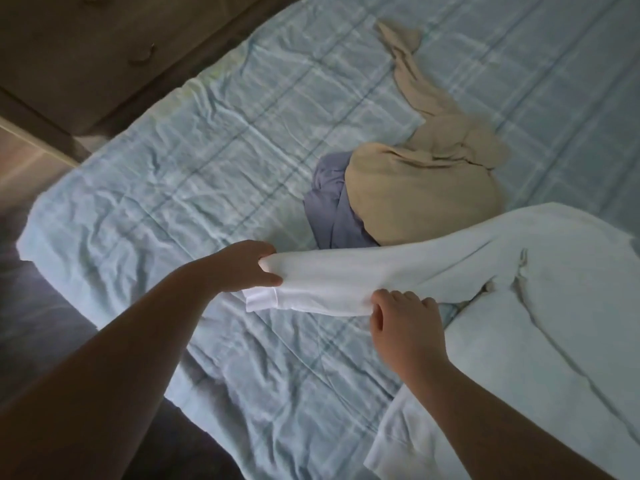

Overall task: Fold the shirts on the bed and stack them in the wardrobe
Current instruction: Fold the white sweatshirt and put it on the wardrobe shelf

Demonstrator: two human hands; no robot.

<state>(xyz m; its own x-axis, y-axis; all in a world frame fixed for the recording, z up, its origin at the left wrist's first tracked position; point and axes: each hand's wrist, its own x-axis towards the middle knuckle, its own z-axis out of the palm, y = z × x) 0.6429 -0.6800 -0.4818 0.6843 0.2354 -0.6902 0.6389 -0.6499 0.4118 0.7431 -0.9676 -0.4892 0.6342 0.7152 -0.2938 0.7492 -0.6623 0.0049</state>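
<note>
A white long-sleeved shirt [540,306] lies spread over the right side of the bed [173,188]. Its sleeve stretches out to the left, lifted slightly off the sheet. My left hand [242,266] grips the sleeve near the cuff. My right hand [403,322] pinches the same sleeve further along, on its lower edge. Behind the sleeve sits a crumpled beige shirt [422,188], one sleeve trailing toward the far side. A bluish-purple shirt [330,206] is bunched partly under the beige one.
The bed carries a wrinkled light-blue checked sheet. A dark brown piece of furniture [86,53] stands beyond the bed's far left corner. Dark floor [38,327] runs along the bed's left edge.
</note>
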